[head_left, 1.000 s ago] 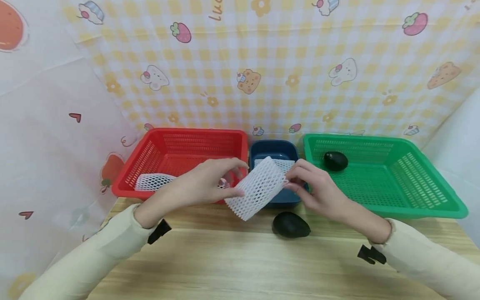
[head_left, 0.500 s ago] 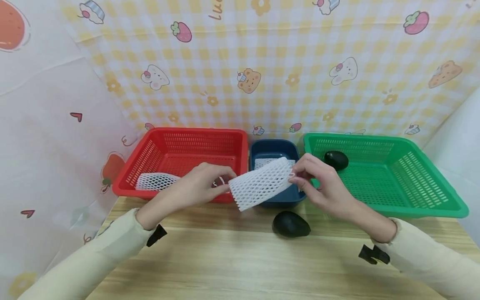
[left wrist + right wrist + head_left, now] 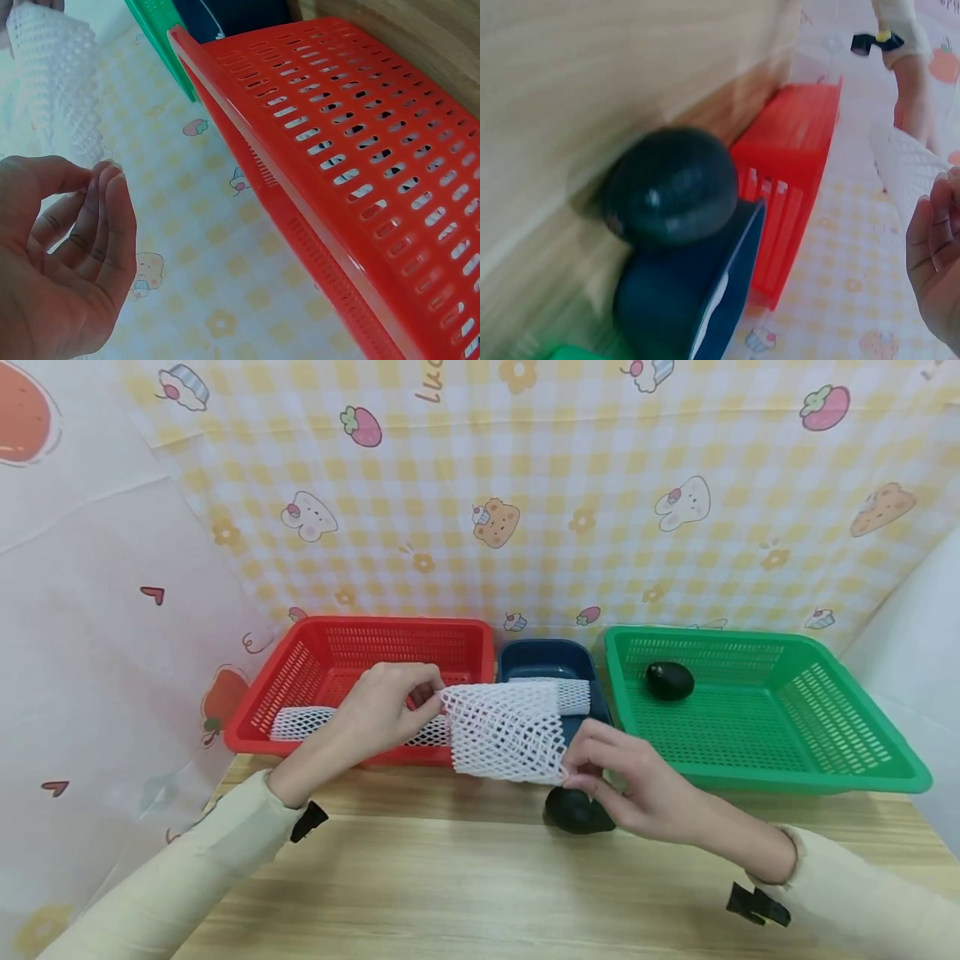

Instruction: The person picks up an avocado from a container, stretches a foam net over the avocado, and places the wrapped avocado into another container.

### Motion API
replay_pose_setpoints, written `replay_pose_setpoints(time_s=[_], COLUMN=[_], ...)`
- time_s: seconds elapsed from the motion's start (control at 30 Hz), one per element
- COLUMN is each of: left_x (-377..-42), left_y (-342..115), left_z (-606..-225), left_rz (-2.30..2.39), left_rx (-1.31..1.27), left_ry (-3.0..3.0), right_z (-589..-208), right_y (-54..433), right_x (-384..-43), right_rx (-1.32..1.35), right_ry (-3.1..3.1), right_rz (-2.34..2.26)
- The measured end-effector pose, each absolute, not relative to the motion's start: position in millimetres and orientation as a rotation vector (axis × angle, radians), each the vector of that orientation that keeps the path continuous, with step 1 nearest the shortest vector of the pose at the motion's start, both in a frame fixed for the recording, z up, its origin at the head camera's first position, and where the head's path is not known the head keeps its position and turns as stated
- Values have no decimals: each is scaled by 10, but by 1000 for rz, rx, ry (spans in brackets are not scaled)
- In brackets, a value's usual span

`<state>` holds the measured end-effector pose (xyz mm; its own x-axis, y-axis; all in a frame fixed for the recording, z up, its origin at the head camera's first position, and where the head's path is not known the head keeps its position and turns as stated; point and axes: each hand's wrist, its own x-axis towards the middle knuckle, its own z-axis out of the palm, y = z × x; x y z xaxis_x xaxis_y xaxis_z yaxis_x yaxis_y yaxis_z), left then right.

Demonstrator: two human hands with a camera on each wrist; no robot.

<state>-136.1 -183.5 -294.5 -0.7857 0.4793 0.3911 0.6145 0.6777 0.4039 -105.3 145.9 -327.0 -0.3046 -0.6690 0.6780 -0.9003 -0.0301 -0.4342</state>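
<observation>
A white foam net sleeve [image 3: 506, 731] is spread flat between both hands, above the front of the dark blue bin. My left hand [image 3: 386, 706] pinches its upper left corner between thumb and fingers; the left wrist view shows that pinch at the sleeve's end [image 3: 56, 82]. At the lower right corner, my right hand [image 3: 630, 777] grips the sleeve with thumb and fingertips. Just below the sleeve a dark avocado [image 3: 576, 814] lies on the table, its top partly covered in the head view. The right wrist view has this avocado [image 3: 671, 184] large beside the blue bin.
At the left stands a red basket [image 3: 397, 625] with white net sleeves [image 3: 300, 724] inside. The dark blue bin [image 3: 547, 650] in the middle contains another net sleeve [image 3: 576, 695]. To the right, a green basket [image 3: 787, 727] holds one avocado [image 3: 670, 681]. A patterned cloth hangs behind.
The sleeve has turned from slanting to nearly level and is spread wider. My left hand now pinches its upper corner, while my right hand has moved down, toward me, with the other corner.
</observation>
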Motion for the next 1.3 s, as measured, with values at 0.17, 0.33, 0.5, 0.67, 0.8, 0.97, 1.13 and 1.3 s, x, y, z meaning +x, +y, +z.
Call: replay_pose_setpoints(time_s=[0.17,0.33,0.5,0.67,0.8,0.97,1.13,1.3], left_x=[-1361,-1341,-1316,-1304,-1290,-1283,-1277,-1267], left_y=[-1837,-1815,-1816,-1833,-1846,-1846,-1840,-1834], left_z=[-2946,-2972,-2976,-2955,-2953,-2965,-2963,-2971], left_rz=[-759,-755,-778,-796,-815,-838,-833,-826], left_rx=[-873,-885,-924,-954,-960,-978,-974,-980], left_ry=[-2633,-2646,-2647,-2637,-2635,-2630,-2627,-2644], right_z=[-3326,-3359,-3382,-3357,-3388,-3474,-3523,-3600], right_y=[1422,1416,1485,1599,1668,1703,1697,1692], right_x=[-934,-888,-968,-1053,-1111,-1126,-1124,-1121], right_rx=[1776,1774,1570,1347,1326,1315,1288,1330], right_ry=[-1947,-1973,-2049,-2266,-2491,-2787,-2890,-2961], right_rz=[1271,1291,1302,1278,1123,933,810,675])
